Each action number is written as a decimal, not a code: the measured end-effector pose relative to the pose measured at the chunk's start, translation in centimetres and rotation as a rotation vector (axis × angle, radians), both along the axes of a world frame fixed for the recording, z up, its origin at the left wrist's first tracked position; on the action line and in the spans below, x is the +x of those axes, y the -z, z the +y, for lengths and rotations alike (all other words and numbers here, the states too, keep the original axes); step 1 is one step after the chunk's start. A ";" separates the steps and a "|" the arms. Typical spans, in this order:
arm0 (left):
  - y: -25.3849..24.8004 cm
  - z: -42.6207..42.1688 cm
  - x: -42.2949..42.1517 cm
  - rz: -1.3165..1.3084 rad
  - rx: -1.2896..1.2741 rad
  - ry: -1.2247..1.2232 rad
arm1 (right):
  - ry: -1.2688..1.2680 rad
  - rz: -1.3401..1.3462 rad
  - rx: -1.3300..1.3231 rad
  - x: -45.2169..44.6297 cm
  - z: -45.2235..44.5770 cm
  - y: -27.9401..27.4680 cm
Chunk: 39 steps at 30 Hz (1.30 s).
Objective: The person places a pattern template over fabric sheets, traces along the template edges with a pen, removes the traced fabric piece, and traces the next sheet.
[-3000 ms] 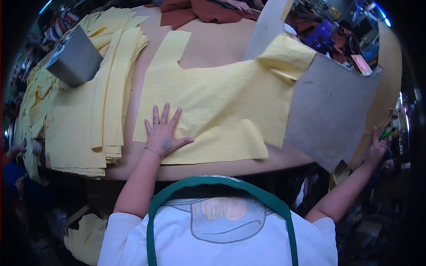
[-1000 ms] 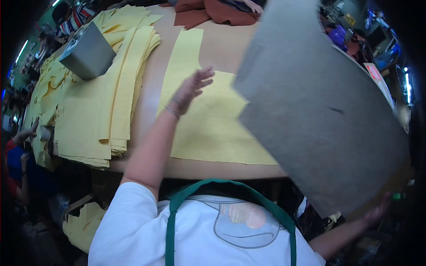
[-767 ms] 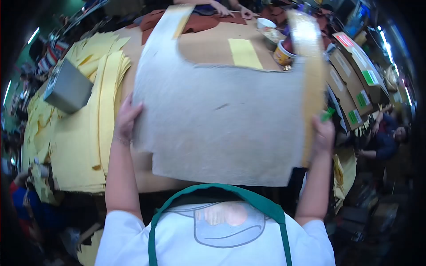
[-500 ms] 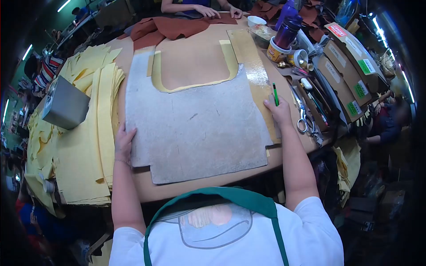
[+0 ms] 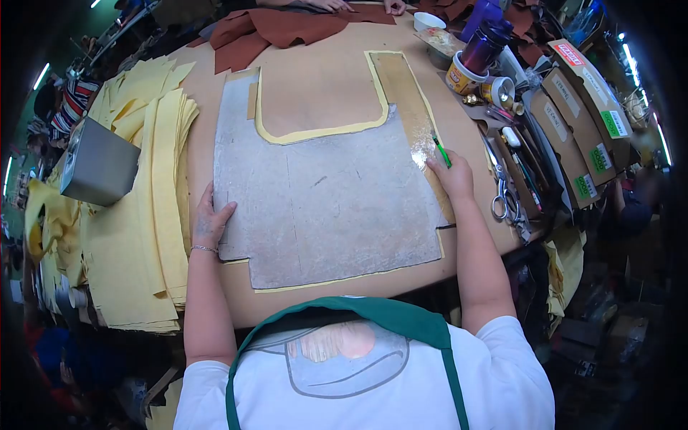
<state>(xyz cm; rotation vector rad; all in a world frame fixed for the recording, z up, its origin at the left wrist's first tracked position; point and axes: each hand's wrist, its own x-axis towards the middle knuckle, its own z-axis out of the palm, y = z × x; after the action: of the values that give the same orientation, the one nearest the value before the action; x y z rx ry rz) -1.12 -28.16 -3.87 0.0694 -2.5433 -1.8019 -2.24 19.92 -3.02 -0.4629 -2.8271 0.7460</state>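
Note:
A large flat grey template point(image 5: 322, 208) with a U-shaped cutout at its far side lies in front of me; its right arm is brown and partly shiny. Beneath it is a yellow sheet point(image 5: 322, 134), showing as a thin border round the cutout, along the right arm and at the near edge. My left hand point(image 5: 210, 221) grips the template's left edge, thumb on top. At the right edge, my right hand point(image 5: 453, 178) is closed round a green pen point(image 5: 441, 152), which points up and away, and also touches the template.
Stacked yellow sheets point(image 5: 132, 244) lie left under a grey metal block point(image 5: 100, 163). Scissors point(image 5: 505, 197), pens, tubs point(image 5: 466, 75) and cardboard boxes point(image 5: 573, 122) crowd the right. Brown-red pieces point(image 5: 279, 32) lie at the far side, near another person's hands point(image 5: 330, 6).
The template has shifted over the yellow sheet, so an even yellow border now shows round the cutout and along the near edge. The pen has tilted further left in my right hand.

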 end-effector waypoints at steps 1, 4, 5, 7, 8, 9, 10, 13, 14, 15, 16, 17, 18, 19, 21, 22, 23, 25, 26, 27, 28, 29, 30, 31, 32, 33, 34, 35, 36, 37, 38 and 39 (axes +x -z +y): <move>-0.2 0.1 0.1 0.002 -0.009 0.006 | 0.006 -0.018 0.017 0.0 -0.3 -0.5; -0.4 -0.5 -0.4 -0.006 -0.114 0.058 | -0.033 -0.060 0.098 -0.1 0.1 -0.8; -0.7 -0.3 -0.5 -0.017 -0.160 0.082 | -0.057 -0.078 0.131 -0.1 0.4 -0.7; -2.0 0.0 -0.4 -0.058 -0.177 0.100 | -0.149 -0.117 0.069 -0.7 1.8 0.1; -2.5 0.2 -0.4 -0.076 -0.180 0.107 | -0.189 -0.131 0.036 -0.8 2.1 -0.1; -2.6 0.3 -0.3 -0.090 -0.184 0.117 | -0.169 -0.158 0.000 -0.7 2.4 -0.3; -2.1 -0.1 -0.2 -0.106 -0.169 0.109 | -0.147 -0.179 -0.034 -0.7 1.7 -1.5; -1.3 -0.5 -0.4 -0.154 -0.125 0.092 | -0.044 -0.200 -0.060 0.4 1.3 -2.1; -1.8 -0.2 -0.3 -0.177 -0.118 0.083 | -0.014 -0.197 -0.057 0.5 1.2 -2.0; -2.0 -0.1 -0.2 -0.200 -0.111 0.073 | -0.012 -0.201 -0.073 0.5 1.3 -1.8; -1.9 -0.2 -0.3 -0.193 -0.101 0.087 | -0.011 -0.205 -0.090 0.5 1.4 -1.6; -1.7 -0.2 -0.3 -0.176 -0.095 0.089 | -0.012 -0.208 -0.107 0.4 1.4 -1.5; -1.5 -0.3 -0.4 -0.156 -0.090 0.092 | -0.018 -0.195 -0.111 0.3 1.6 -1.2; -1.4 -0.3 -0.4 -0.133 -0.085 0.096 | -0.024 -0.179 -0.116 0.3 1.6 -1.0; -1.3 -0.6 -0.4 -0.079 -0.214 0.102 | -0.019 -0.172 -0.108 0.4 1.6 -0.9; -1.2 -0.6 -0.4 -0.052 -0.278 0.104 | -0.011 -0.181 -0.097 0.5 1.4 -1.1; -1.3 -0.6 -0.4 -0.055 -0.250 0.118 | -0.003 -0.192 -0.086 0.6 1.2 -1.2; -1.5 -0.4 -0.4 -0.066 -0.194 0.141 | -0.010 -0.157 -0.066 0.7 1.4 -0.8; -1.3 -0.4 -0.6 -0.051 -0.250 0.174 | -0.019 -0.138 -0.057 0.7 1.5 -0.5; -1.1 -0.5 -1.0 -0.036 -0.313 0.197 | -0.005 -0.112 -0.046 0.9 1.7 -0.3; -1.0 -1.1 -1.2 -0.022 -0.387 0.205 | -0.007 -0.082 -0.046 0.9 1.9 0.1; -0.9 -0.4 -0.7 0.067 -0.201 0.194 | -0.037 -0.070 -0.015 0.3 3.0 1.6; -1.2 -0.3 -0.4 0.062 -0.258 0.159 | -0.022 -0.040 -0.080 0.3 3.4 2.1; -1.0 -0.6 -0.6 -0.021 -0.149 0.222 | -0.066 -0.002 -0.128 0.4 3.5 2.3; -0.6 -1.2 -0.9 -0.012 -0.256 0.238 | -0.081 -0.025 -0.136 0.9 2.7 1.1; -0.2 -1.8 -1.3 0.056 -0.611 0.206 | -0.131 -0.010 -0.006 0.1 4.0 2.3; -0.5 -1.8 -0.9 0.093 -0.668 0.152 | -0.151 0.029 -0.045 0.1 4.0 2.4; -0.5 -1.4 -0.4 0.131 -0.718 0.110 | -0.172 0.067 -0.054 0.0 4.2 2.7; -0.8 -1.2 0.0 0.105 -0.704 0.079 | -0.188 0.050 -0.080 0.0 4.1 2.4; -1.2 -0.9 0.3 0.082 -0.681 0.056 | -0.195 0.032 -0.098 0.1 4.0 2.0; -1.2 -0.6 0.5 0.049 -0.667 0.052 | -0.184 -0.007 -0.124 0.0 4.3 2.1; -1.2 -0.5 0.6 0.024 -0.648 0.049 | -0.170 -0.041 -0.145 -0.1 4.6 2.1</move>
<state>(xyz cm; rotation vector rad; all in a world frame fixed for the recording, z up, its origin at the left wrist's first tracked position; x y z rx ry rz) -0.56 -28.70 -2.65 -0.0283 -2.9811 -0.8980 -2.35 24.48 -5.12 -0.2627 -2.8899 0.9892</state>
